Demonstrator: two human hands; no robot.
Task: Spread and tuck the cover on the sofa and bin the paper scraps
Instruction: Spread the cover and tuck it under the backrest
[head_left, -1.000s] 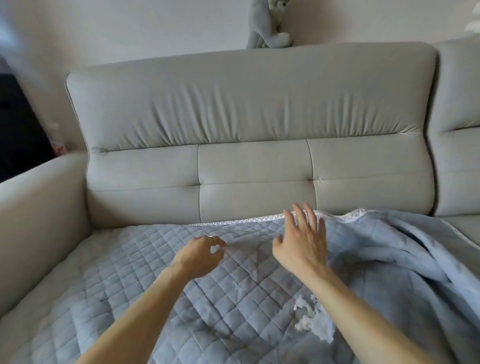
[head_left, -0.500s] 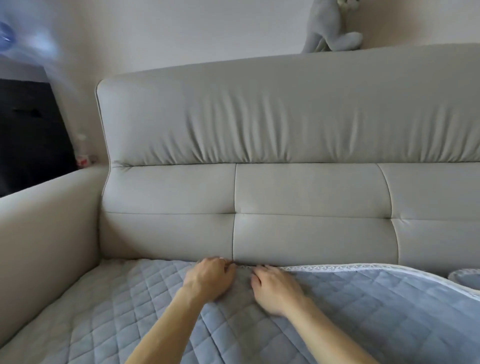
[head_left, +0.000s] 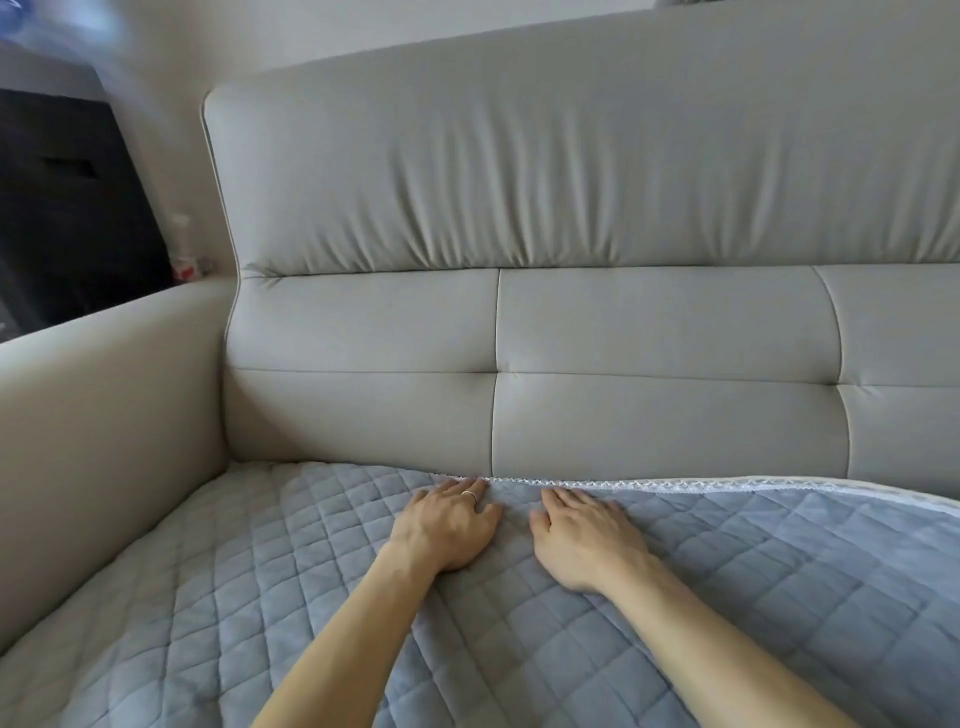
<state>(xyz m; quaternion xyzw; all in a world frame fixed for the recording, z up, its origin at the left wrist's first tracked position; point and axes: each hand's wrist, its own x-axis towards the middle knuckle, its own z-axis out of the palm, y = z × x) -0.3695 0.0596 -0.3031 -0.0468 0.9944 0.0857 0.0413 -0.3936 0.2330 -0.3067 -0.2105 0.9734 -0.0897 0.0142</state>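
Sofa (head_left: 571, 208): light grey upholstery, a gathered upper cushion on the backrest and stitched panels below it. The armrest (head_left: 104, 415) runs along the left of the seat.

Cover (head_left: 260, 597): a blue-grey quilted cover in a diamond pattern lies over the seat. On the left it reaches the foot of the armrest. Its back edge carries a white lace trim (head_left: 727, 486), which runs along the crease where the seat meets the backrest. Left of the hands that edge goes out of sight in the crease. To the right the trim lies on top of the seat and rises slightly towards the frame edge.

Left hand (head_left: 447, 525): palm down on the cover, fingers straight and released, holding nothing, with the fingertips at the crease. A thin ring (head_left: 469, 494) sits on one finger.

Right hand (head_left: 582, 535): just beside the left and apart from it, also flat and released, palm pressing the cover, fingertips just short of the trim. Both forearms are bare.

Surroundings: a dark cabinet (head_left: 67, 208) stands behind the armrest, with a small white bottle (head_left: 182, 244) beside it (label too blurred to read).
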